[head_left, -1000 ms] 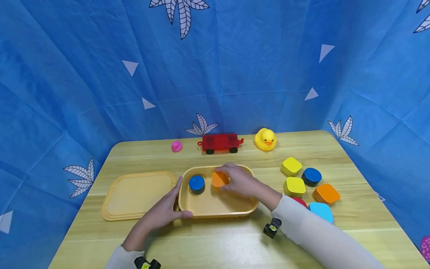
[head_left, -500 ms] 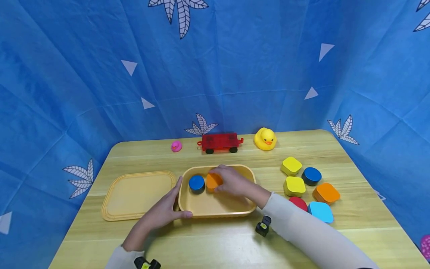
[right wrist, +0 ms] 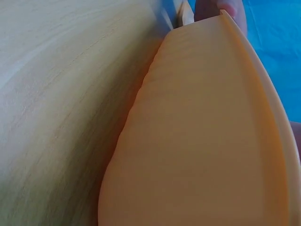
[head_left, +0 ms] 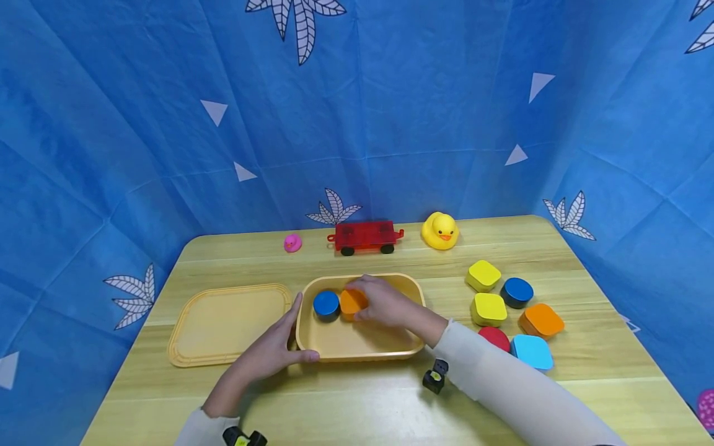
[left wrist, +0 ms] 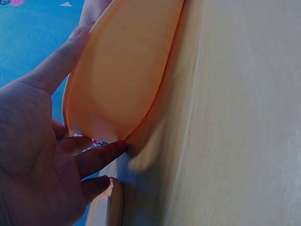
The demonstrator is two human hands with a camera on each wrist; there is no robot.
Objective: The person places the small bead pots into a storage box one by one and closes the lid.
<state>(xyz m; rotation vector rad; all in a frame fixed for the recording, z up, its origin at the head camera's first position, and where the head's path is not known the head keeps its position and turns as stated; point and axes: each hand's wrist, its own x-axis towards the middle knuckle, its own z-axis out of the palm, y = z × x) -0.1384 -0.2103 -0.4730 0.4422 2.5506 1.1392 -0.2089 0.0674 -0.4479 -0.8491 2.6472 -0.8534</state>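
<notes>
A light orange box (head_left: pixel 362 356) lies open-topped on the table, in the head view. Inside it a round blue block (head_left: pixel 326 305) stands at the left, with an orange block (head_left: pixel 351 303) close to its right side. My right hand (head_left: pixel 385 301) holds that orange block from its right, fingers at the far side and thumb at the near side. My left hand (head_left: pixel 270 353) grips the left end of the box, thumb along the front wall. In the left wrist view, the left hand (left wrist: pixel 33 146) has thumb and fingers spread against the box wall (left wrist: pixel 122 66). The box wall (right wrist: pixel 202 117) fills much of the right wrist view.
A flat lid (head_left: pixel 229 325) lies left of the box. Behind are a pink duck (head_left: pixel 292 243), a red wagon (head_left: pixel 365 235) and a yellow duck (head_left: pixel 440 231). To the right stand several blocks, including yellow (head_left: pixel 489 310), blue (head_left: pixel 517 292), orange (head_left: pixel 542 321), red (head_left: pixel 494 338) and light blue (head_left: pixel 532 352).
My right hand has moved left inside the box with the orange block, bringing it beside the blue one. My left hand has stayed at the box end.
</notes>
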